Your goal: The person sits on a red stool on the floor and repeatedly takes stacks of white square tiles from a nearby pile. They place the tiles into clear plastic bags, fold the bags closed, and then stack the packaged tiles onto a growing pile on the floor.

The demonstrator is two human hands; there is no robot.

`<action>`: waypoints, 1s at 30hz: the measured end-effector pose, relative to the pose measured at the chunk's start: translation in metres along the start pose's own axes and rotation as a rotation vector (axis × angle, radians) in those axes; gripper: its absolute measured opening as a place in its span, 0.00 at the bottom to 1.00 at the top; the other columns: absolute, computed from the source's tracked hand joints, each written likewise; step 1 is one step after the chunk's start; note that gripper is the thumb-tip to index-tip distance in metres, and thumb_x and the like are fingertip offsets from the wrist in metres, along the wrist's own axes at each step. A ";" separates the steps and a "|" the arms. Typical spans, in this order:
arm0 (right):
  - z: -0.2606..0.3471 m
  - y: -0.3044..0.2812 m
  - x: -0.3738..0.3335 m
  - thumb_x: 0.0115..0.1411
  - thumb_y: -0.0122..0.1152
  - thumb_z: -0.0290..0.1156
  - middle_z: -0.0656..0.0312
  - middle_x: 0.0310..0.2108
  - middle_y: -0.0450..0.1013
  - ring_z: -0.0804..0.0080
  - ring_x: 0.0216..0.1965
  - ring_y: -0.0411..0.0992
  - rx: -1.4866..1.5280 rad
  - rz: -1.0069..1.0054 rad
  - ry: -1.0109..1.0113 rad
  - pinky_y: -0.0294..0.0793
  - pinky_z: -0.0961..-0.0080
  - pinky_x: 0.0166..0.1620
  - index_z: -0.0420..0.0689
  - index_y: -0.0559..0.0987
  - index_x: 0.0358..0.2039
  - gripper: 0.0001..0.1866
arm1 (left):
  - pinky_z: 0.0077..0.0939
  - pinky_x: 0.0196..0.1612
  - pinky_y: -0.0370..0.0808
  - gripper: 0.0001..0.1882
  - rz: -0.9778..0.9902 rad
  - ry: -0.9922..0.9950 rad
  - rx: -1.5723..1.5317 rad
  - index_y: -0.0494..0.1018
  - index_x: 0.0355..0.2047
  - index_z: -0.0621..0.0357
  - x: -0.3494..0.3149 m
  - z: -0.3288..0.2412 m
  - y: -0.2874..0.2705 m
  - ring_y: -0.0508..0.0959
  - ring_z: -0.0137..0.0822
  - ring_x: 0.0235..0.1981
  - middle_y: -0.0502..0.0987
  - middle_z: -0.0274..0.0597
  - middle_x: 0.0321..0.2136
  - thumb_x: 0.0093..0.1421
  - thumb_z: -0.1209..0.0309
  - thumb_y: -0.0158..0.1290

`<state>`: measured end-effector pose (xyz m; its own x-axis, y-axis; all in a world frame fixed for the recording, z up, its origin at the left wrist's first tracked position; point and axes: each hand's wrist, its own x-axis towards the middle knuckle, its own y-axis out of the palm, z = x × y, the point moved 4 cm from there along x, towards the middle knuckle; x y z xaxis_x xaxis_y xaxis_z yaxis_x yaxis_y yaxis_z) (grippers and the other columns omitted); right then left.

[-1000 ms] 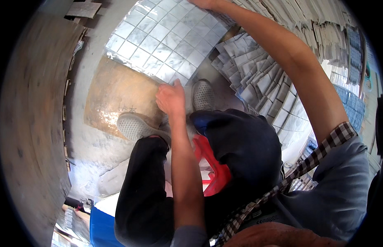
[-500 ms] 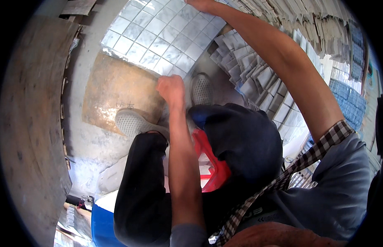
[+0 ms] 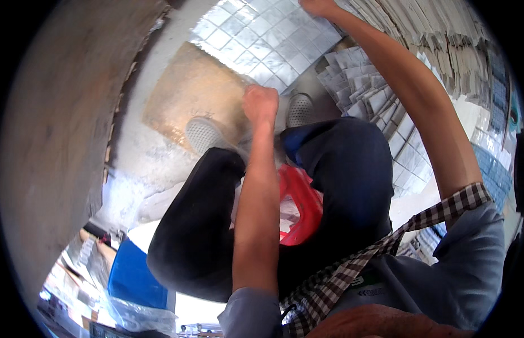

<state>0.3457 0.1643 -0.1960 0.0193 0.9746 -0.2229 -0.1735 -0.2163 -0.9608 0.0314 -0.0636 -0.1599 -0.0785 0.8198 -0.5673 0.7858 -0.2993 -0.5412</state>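
The tile sheet (image 3: 267, 39) has shifted rightward in view, left hand (image 3: 261, 103) pinching it, right hand's (image 3: 318, 7) grip unclear.

Tile sheet (image 3: 267, 45): far part cut by top edge.
L hand (image 3: 261, 104): a bit blurred; fingertips hidden in the curl, can't tell if they pinch the sheet.
R hand (image 3: 319, 7): partly out of pic, grip unclear.
Brown board (image 3: 189, 93): far end hidden behind the sheet (how much, can't tell).
Red frame (image 3: 307, 217): partly hidden by legs (image 3: 352, 169).
Wood panel (image 3: 65, 141): blurred, L side lost in black rim.
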 end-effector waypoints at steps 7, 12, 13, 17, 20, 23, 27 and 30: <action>0.256 -0.115 -0.153 0.62 0.54 0.33 0.57 0.31 0.76 0.72 0.31 0.73 0.346 0.454 -0.588 0.74 0.70 0.38 0.33 0.78 0.44 0.16 | 0.45 0.46 0.77 0.16 -0.124 0.320 0.017 0.79 0.37 0.65 -0.058 -0.069 -0.159 0.80 0.55 0.45 0.81 0.58 0.37 0.53 0.65 0.54; 0.333 -0.143 -0.265 0.60 0.55 0.29 0.55 0.34 0.78 0.67 0.31 0.76 0.562 0.409 -0.519 0.77 0.71 0.41 0.34 0.80 0.42 0.14 | 0.40 0.43 0.77 0.12 -0.779 0.816 -0.072 0.80 0.37 0.62 -0.184 -0.082 -0.314 0.81 0.52 0.37 0.81 0.57 0.35 0.57 0.68 0.54; 0.361 -0.132 -0.282 0.59 0.56 0.28 0.54 0.37 0.78 0.67 0.34 0.77 0.529 0.467 -0.687 0.77 0.71 0.42 0.35 0.80 0.43 0.14 | 0.39 0.44 0.77 0.11 -0.951 0.837 0.015 0.80 0.38 0.61 -0.228 -0.056 -0.346 0.82 0.50 0.37 0.81 0.56 0.35 0.58 0.69 0.55; 0.283 -0.126 -0.251 0.58 0.57 0.23 0.55 0.48 0.77 0.67 0.46 0.75 0.264 0.308 -0.650 0.76 0.74 0.47 0.35 0.79 0.47 0.15 | 0.37 0.45 0.76 0.14 -0.971 0.585 -0.490 0.79 0.42 0.62 -0.262 0.096 -0.375 0.82 0.49 0.39 0.81 0.57 0.36 0.59 0.67 0.55; 0.269 -0.103 -0.233 0.61 0.59 0.27 0.53 0.44 0.79 0.67 0.46 0.77 0.275 0.333 -0.533 0.74 0.74 0.51 0.35 0.79 0.48 0.16 | 0.40 0.50 0.74 0.17 -0.960 -0.103 -0.169 0.77 0.45 0.67 -0.283 0.302 -0.321 0.80 0.53 0.43 0.81 0.57 0.39 0.58 0.69 0.56; 0.274 -0.110 -0.238 0.65 0.60 0.33 0.54 0.43 0.79 0.69 0.46 0.77 0.355 0.398 -0.437 0.72 0.75 0.54 0.33 0.78 0.51 0.19 | 0.41 0.57 0.70 0.31 -0.640 -0.468 -0.158 0.68 0.56 0.70 -0.301 0.437 -0.228 0.76 0.58 0.52 0.76 0.64 0.50 0.55 0.65 0.61; 0.283 -0.120 -0.243 0.66 0.58 0.36 0.55 0.43 0.78 0.71 0.43 0.77 0.332 0.394 -0.382 0.72 0.75 0.52 0.34 0.77 0.52 0.20 | 0.42 0.58 0.71 0.42 -0.350 -0.615 -0.032 0.62 0.58 0.74 -0.291 0.505 -0.148 0.73 0.58 0.56 0.69 0.69 0.55 0.51 0.59 0.64; 0.280 -0.127 -0.243 0.67 0.56 0.39 0.55 0.42 0.78 0.73 0.41 0.77 0.327 0.374 -0.296 0.74 0.77 0.49 0.35 0.78 0.52 0.21 | 0.46 0.55 0.74 0.48 -0.218 -0.721 0.052 0.59 0.59 0.72 -0.270 0.503 -0.130 0.74 0.59 0.54 0.67 0.65 0.57 0.48 0.50 0.66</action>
<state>0.0870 -0.0289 0.0269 -0.3701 0.8199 -0.4368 -0.4121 -0.5663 -0.7138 -0.3580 -0.4917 -0.2486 -0.6249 0.3456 -0.7000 0.6781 -0.2039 -0.7061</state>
